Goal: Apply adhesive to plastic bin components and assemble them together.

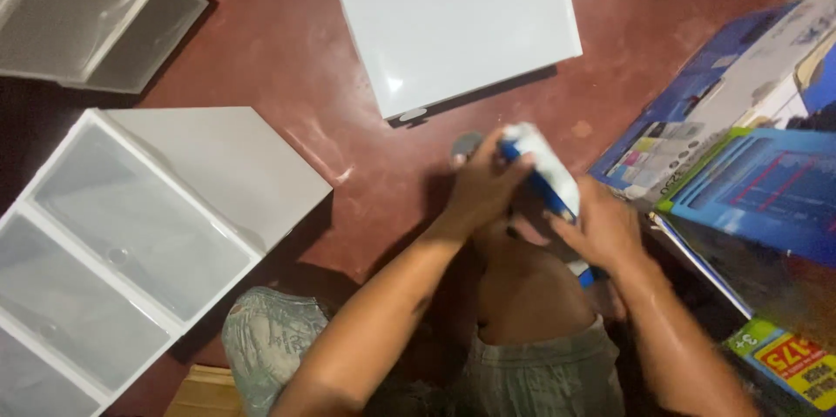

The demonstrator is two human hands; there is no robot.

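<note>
Both my hands grip a small blue and white box point(542, 169) above the reddish-brown floor point(287, 60). My left hand point(481, 186) wraps its upper left end, while my right hand point(603, 227) holds its lower right end. The box is tilted and blurred. A small grey round thing point(466, 144) lies on the floor just beyond my left fingers. My bare knee point(522, 282) sits under the hands.
A white flat panel point(453, 21) lies ahead. A white cabinet frame with clear compartments point(131, 234) is at left, another clear-fronted unit point(91, 16) at the top left. Colourful flat boxes point(749, 164) pile at right. A patterned cloth bundle point(270, 339) is near my left elbow.
</note>
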